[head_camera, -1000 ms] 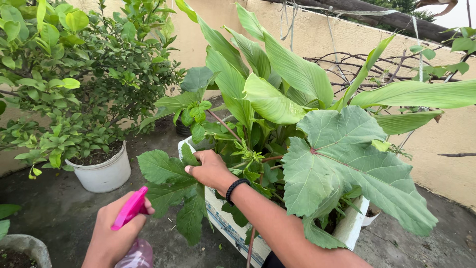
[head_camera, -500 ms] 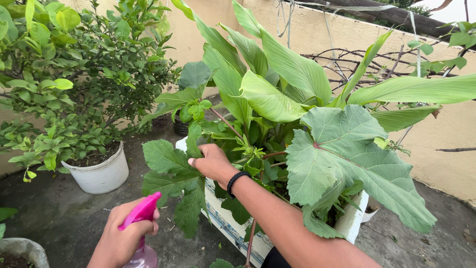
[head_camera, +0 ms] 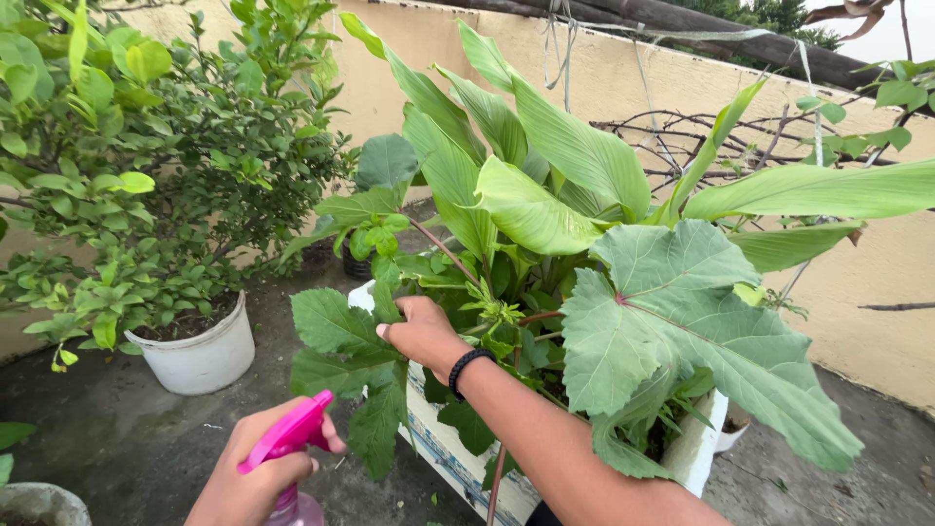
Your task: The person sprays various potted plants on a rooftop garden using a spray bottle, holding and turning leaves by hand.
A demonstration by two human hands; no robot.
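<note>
My left hand (head_camera: 255, 469) grips a spray bottle with a pink trigger head (head_camera: 289, 435) at the bottom left, its nozzle aimed at a lobed green leaf (head_camera: 343, 356). My right hand (head_camera: 421, 332), a black band on its wrist, reaches across and holds that leaf's stem area, at the rim of a white rectangular planter (head_camera: 450, 451). The planter holds a plant with long broad leaves (head_camera: 545, 166) and a big lobed leaf (head_camera: 672, 326) that hides most of the soil.
A bushy shrub (head_camera: 146, 175) grows in a white round pot (head_camera: 200, 358) at the left. A grey pot's rim (head_camera: 34, 499) shows at the bottom left corner. A tan wall (head_camera: 877, 263) runs behind, with dry branches along it. The ground is wet dark concrete (head_camera: 136, 438).
My left hand with the spray bottle has moved right and slightly down, closer to the lobed leaf. My right hand stays on the leaf; the view shifted a little.
</note>
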